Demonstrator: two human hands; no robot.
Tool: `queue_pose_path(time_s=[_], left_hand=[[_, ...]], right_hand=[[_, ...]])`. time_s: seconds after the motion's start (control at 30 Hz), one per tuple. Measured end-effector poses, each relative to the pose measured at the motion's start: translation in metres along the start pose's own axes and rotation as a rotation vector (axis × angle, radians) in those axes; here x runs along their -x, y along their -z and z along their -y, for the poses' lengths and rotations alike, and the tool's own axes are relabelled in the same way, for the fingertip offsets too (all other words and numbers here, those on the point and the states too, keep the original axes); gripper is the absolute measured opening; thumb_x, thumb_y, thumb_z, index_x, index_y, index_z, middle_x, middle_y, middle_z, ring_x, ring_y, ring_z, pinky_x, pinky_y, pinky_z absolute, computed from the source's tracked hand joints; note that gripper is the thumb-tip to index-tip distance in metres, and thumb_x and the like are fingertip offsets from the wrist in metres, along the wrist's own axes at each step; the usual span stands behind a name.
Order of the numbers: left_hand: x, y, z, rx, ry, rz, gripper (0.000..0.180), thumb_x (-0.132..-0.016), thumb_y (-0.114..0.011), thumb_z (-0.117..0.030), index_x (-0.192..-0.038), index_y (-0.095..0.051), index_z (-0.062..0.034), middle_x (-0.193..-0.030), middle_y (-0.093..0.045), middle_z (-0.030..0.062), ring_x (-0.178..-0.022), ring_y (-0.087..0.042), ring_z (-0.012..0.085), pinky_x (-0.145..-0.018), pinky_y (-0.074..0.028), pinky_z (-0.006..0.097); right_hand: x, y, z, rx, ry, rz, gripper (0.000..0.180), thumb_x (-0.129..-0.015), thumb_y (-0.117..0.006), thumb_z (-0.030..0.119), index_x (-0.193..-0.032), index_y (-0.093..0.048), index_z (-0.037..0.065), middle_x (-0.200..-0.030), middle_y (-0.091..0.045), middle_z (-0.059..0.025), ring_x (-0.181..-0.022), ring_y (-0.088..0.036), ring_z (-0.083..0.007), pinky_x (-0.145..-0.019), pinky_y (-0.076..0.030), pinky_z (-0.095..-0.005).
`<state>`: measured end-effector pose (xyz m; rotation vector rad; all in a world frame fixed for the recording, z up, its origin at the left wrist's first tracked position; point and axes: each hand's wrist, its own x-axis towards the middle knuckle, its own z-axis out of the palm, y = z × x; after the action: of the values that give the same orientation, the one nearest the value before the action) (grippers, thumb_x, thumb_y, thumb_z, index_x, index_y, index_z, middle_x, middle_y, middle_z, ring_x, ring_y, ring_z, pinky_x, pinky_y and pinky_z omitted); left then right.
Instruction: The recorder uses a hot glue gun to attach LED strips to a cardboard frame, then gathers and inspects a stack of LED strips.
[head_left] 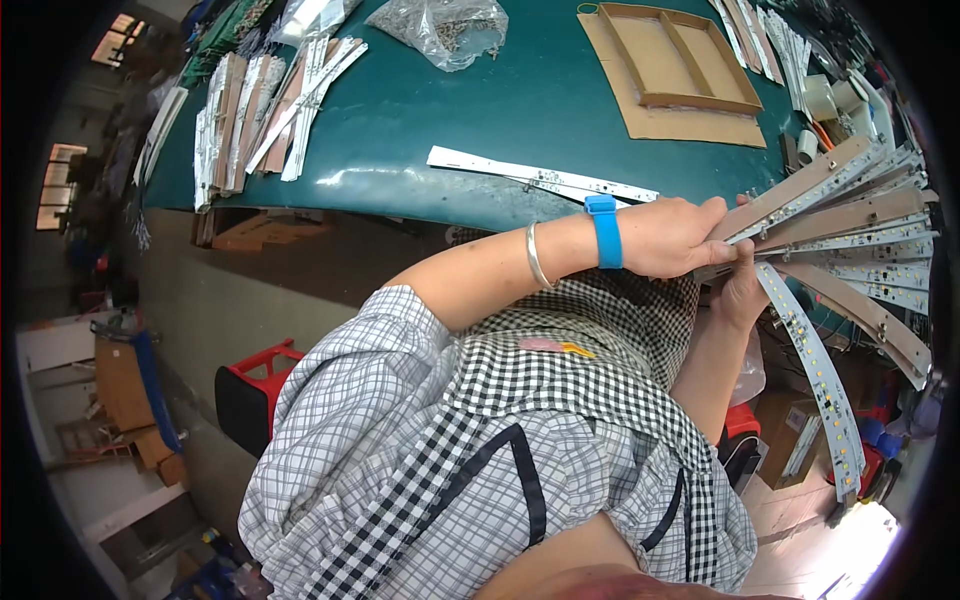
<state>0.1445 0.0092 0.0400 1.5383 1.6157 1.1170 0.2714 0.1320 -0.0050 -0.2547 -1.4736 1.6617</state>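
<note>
My left hand (665,235), with a blue band and a silver bangle on its arm, reaches across to the right. Its fingers close on the near ends of a fanned bundle of LED strips (850,222). Beneath it, my right hand (740,288) grips the same bundle, its fingers partly hidden. White faces with small components and brown backs show among the strips. One white LED strip (815,370) dotted with yellowish LEDs curves downward beside my right hand. A few loose white strips (500,165) lie along the table's near edge, left of the bundle.
The green table (420,120) carries stacks of strips (240,120) at the left, a clear plastic bag of small parts (450,35) at the back, and a divided cardboard tray (640,55). A red stool (265,375) stands below left.
</note>
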Motion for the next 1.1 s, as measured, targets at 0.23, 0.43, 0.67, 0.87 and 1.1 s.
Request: queue_pose_path(time_s=[0.23, 0.43, 0.67, 0.87, 1.1], left_hand=[[-0.01, 0.006, 0.001, -0.112, -0.019, 0.047, 0.044, -0.096, -0.053, -0.039, -0.105, -0.044, 0.0035, -0.079, -0.064, 0.0266, -0.078, -0.064, 0.0442, -0.069, -0.05, 0.048], [-0.015, 0.017, -0.003, -0.079, -0.013, 0.066, 0.047, -0.096, -0.054, -0.039, -0.106, -0.051, 0.0064, -0.085, -0.067, 0.0234, -0.081, -0.065, 0.0418, -0.071, -0.051, 0.046], [0.021, 0.024, -0.003, -0.313, 0.03, -0.207, 0.037, -0.088, -0.065, -0.033, -0.102, -0.062, 0.0015, -0.087, -0.069, 0.0195, -0.08, -0.067, 0.0367, -0.072, -0.053, 0.043], [0.102, 0.092, 0.036, -0.559, 0.08, -0.411, 0.036, -0.076, -0.075, -0.013, -0.11, -0.064, -0.0064, -0.108, -0.064, 0.0133, -0.1, -0.06, 0.0319, -0.087, -0.049, 0.041], [0.163, 0.111, 0.064, -0.81, 0.362, -0.304, 0.029, -0.076, -0.075, -0.014, -0.099, -0.058, -0.0092, -0.106, -0.053, 0.0073, -0.104, -0.048, 0.0289, -0.086, -0.04, 0.04]], right_hand=[[-0.002, 0.002, 0.001, 0.015, -0.061, -0.071, 0.081, -0.079, -0.08, 0.018, -0.143, -0.033, 0.001, -0.126, -0.056, -0.0206, -0.117, -0.056, -0.0317, -0.102, -0.047, -0.045], [-0.014, -0.012, 0.006, -0.063, -0.077, -0.063, 0.061, -0.084, -0.069, -0.001, -0.137, -0.038, -0.003, -0.119, -0.059, -0.0183, -0.11, -0.059, -0.0269, -0.099, -0.049, -0.0415], [-0.021, -0.034, 0.006, -0.032, -0.045, -0.066, 0.047, -0.085, -0.062, -0.009, -0.128, -0.046, -0.003, -0.109, -0.061, -0.0152, -0.094, -0.063, -0.0226, -0.09, -0.052, -0.038], [-0.035, -0.015, 0.002, 0.058, 0.062, -0.087, 0.037, -0.085, -0.06, -0.01, -0.12, -0.05, -0.004, -0.107, -0.061, -0.0146, -0.094, -0.063, -0.0236, -0.09, -0.053, -0.0402], [-0.027, -0.017, -0.015, 0.088, 0.058, -0.011, 0.043, -0.08, -0.061, -0.012, -0.12, -0.049, -0.002, -0.107, -0.061, -0.014, -0.097, -0.064, -0.0242, -0.093, -0.049, -0.0417]])
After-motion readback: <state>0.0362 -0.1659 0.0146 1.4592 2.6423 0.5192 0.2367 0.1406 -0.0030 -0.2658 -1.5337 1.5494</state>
